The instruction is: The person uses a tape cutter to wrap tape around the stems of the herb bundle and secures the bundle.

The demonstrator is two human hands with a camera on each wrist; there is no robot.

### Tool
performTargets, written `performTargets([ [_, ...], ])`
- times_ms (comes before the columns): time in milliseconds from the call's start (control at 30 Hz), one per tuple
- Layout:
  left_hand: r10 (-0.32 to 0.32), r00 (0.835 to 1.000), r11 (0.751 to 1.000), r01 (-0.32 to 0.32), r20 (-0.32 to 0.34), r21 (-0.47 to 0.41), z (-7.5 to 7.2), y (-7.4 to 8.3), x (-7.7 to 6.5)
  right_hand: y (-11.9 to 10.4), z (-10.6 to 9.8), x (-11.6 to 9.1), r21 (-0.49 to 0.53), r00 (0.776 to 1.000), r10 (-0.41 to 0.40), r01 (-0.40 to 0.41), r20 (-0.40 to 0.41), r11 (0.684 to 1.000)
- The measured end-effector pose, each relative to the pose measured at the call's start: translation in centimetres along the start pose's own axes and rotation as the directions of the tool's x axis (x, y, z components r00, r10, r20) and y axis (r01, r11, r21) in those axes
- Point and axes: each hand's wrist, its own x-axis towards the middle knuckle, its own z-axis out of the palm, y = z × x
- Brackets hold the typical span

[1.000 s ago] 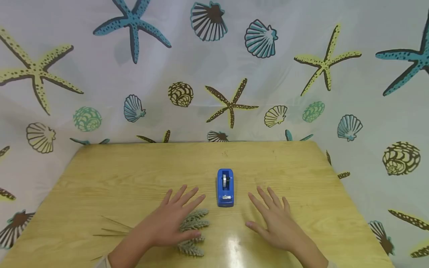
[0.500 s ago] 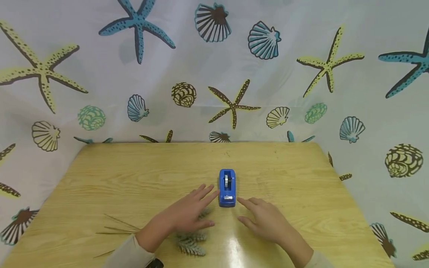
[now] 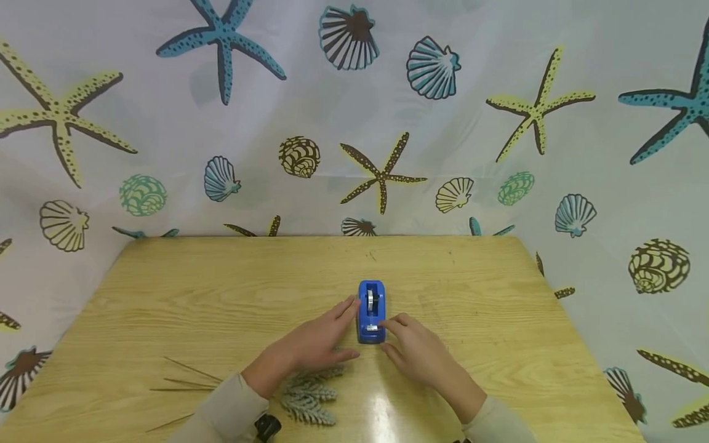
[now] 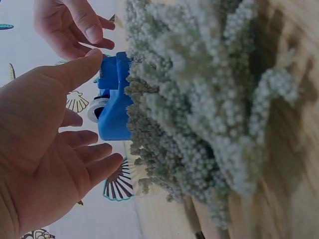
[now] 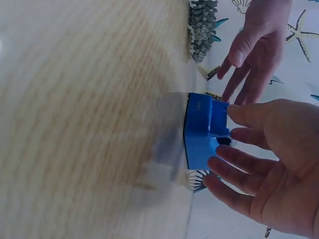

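Note:
A blue tape dispenser [image 3: 378,338] stands upright on the table, its tape roll [image 3: 370,300] in the far part and its serrated cutter facing me. My left hand [image 3: 321,339] is at the dispenser's left side, fingers extended toward its wall and thumb apart. From the right, my right hand [image 3: 422,354] reaches the cutter end with its index fingertip, while the thumb stays lower near the front corner. In the right wrist view, the right hand's [image 5: 286,169] thumb and index finger lie beside the cutter with a gap between them. No tape strip is visible in either hand.
Grey-green sprigs with small bead-like clusters [image 3: 310,400] lie beneath my left forearm, their thin stems [image 3: 185,381] pointing left. They look large in the left wrist view. A cloth printed with starfish and shells [image 3: 310,203] hangs behind the wooden table [image 3: 232,289].
Both hands have moved inward from spread positions to the tape dispenser. The left fingers now reach its side, the right index finger its cutter end. The dispenser stays in place.

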Motion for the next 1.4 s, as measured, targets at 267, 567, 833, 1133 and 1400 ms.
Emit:
performTargets([
  [267,0.005,1.0,0.995,-0.006,-0.006,-0.104,0.6,-1.2,1.7,0.3,0.7,0.8,0.226,0.994,0.098,-0.105,0.041,0.968],
  [567,-0.03,0.996,0.963,0.005,-0.089,-0.27,1.3,-1.8,3.6,1.0,2.1,1.8,0.419,0.976,0.217,-0.209,0.03,0.884],
  [833,-0.076,0.982,0.938,0.012,-0.171,-0.347,1.9,-1.9,5.1,1.9,2.8,3.3,0.706,0.92,0.378,-0.339,0.109,0.622],
  [1133,-0.107,0.978,0.916,0.027,-0.179,-0.4,2.9,-1.9,5.2,1.3,3.8,3.6,0.769,0.865,0.466,-0.424,0.187,0.478],
  [1400,-0.117,0.972,0.903,0.018,-0.206,-0.429,3.2,-1.8,5.8,1.2,3.3,3.6,0.787,0.86,0.459,-0.437,0.223,0.436],
])
